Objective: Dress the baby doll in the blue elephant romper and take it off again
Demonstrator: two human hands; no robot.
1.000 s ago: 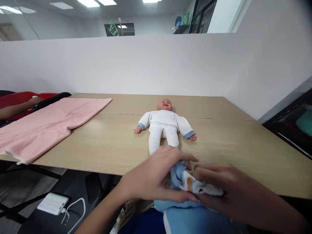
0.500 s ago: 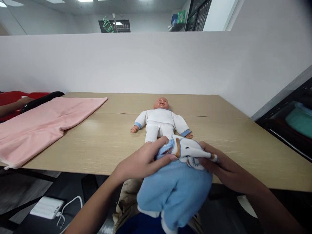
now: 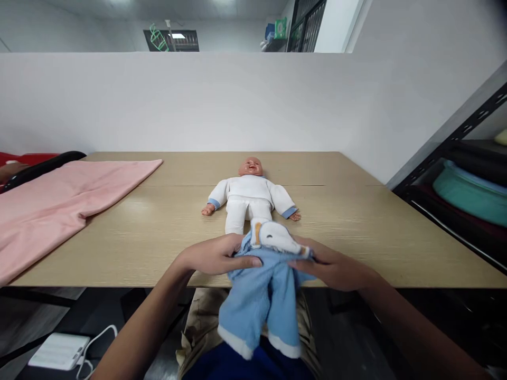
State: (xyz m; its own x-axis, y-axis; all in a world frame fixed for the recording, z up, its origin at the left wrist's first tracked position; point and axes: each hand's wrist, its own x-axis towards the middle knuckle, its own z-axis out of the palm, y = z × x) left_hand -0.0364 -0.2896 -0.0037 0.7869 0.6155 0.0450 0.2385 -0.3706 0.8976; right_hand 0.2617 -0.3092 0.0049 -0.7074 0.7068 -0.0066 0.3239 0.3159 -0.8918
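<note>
Light blue fleece pants (image 3: 257, 301) with white cuffs and a white animal-patterned waist hang over the table's front edge, above the person's lap. My left hand (image 3: 224, 256) grips the waistband's left side, thumb on top. On the right side, my right hand (image 3: 328, 264) pinches the waistband, its fingers partly hidden behind the cloth. Just beyond the pants a baby doll (image 3: 250, 187) lies face up on the table, arms spread, in a white top with blue cuffs and white leg coverings. Its feet are hidden behind the pants.
A pink cloth (image 3: 75, 200) covers the left of the wooden table (image 3: 158, 237). Behind it are a black-rimmed red object (image 3: 29, 158) and part of another person's hand. At right stands a black shelf with a teal item (image 3: 471, 192). A white device (image 3: 59, 351) sits lower left.
The pants have straightened, and both legs now hang apart with the waistband spread flatter between my hands. The view has shifted right, showing more of the shelf.
</note>
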